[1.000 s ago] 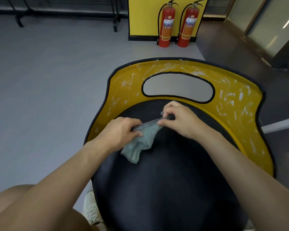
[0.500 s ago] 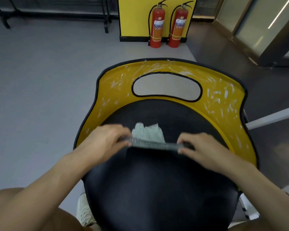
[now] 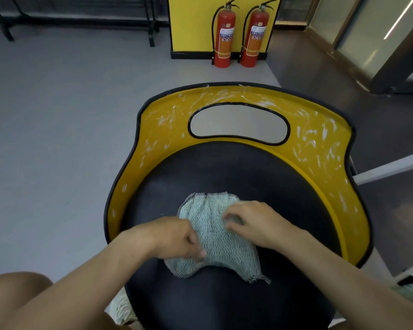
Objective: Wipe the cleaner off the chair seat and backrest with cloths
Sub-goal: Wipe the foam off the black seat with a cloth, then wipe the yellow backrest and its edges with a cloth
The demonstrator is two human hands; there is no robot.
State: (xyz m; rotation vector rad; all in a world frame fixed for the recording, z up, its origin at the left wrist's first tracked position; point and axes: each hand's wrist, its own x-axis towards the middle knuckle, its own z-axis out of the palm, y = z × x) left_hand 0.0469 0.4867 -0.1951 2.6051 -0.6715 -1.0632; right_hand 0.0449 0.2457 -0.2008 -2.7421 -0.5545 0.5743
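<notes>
1. Your cloth (image 3: 215, 236) has changed since a moment ago. It was pulled into a tight strip between your hands, and now it lies spread open on the seat (image 3: 224, 170).
2. Nearest to you, your bare knee (image 3: 14, 291) is at the lower left. A pale shoe (image 3: 122, 306) peeks out beside the seat's near left edge.
3. Your left hand (image 3: 174, 236) is on the cloth's left side. Its fingers are curled and pressed together, and they pinch the cloth against the thumb.
4. Your right hand (image 3: 255, 225) is on the cloth's right side. Its fingers are bent, and the tips pinch up a small fold of cloth.
5. The cloth is pale green with a dark trim. It lies in the middle of the black seat, apart from the seat's far edge.
6. The yellow backrest (image 3: 320, 148) curves round the seat's far edge and both sides. White smears of cleaner (image 3: 215, 95) cover it, mostly along the top and the right side.
7. Far off, two red fire extinguishers (image 3: 223, 36) stand on the grey floor (image 3: 57, 115) against a yellow panel (image 3: 191, 22).
</notes>
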